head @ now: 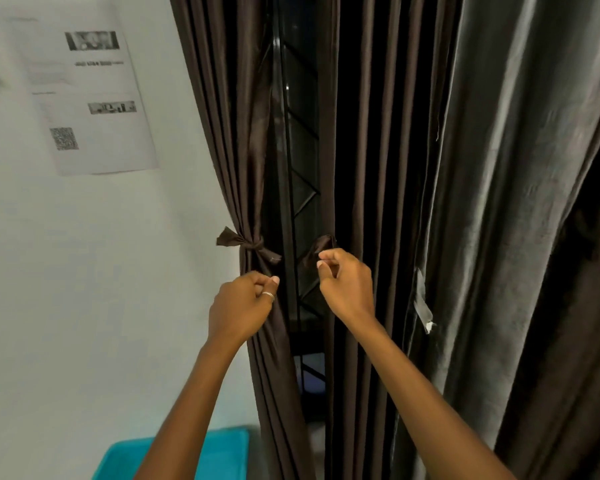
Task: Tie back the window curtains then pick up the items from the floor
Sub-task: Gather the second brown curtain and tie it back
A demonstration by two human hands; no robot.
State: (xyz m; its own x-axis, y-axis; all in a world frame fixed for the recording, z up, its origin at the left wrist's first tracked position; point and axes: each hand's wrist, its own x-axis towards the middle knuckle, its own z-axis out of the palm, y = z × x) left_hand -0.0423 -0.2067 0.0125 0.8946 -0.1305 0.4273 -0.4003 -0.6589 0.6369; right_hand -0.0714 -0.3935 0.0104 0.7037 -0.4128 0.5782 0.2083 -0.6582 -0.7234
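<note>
Head view: a person's left hand (245,308) pinches the brown curtain (257,341) just below its knotted tie-back (248,245), steadying the gathered panel, while the right hand (343,285) pinches a loose tie end (317,249) above its fingertips.

Two bare forearms in view, no sleeves visible up to the frame edge. Left hand (241,308): one thin silver ring (268,295) on a finger. Right hand (347,284): no jewellery seen. Fingernails short, pale, unpainted. No watch or wristband on either wrist.
</note>
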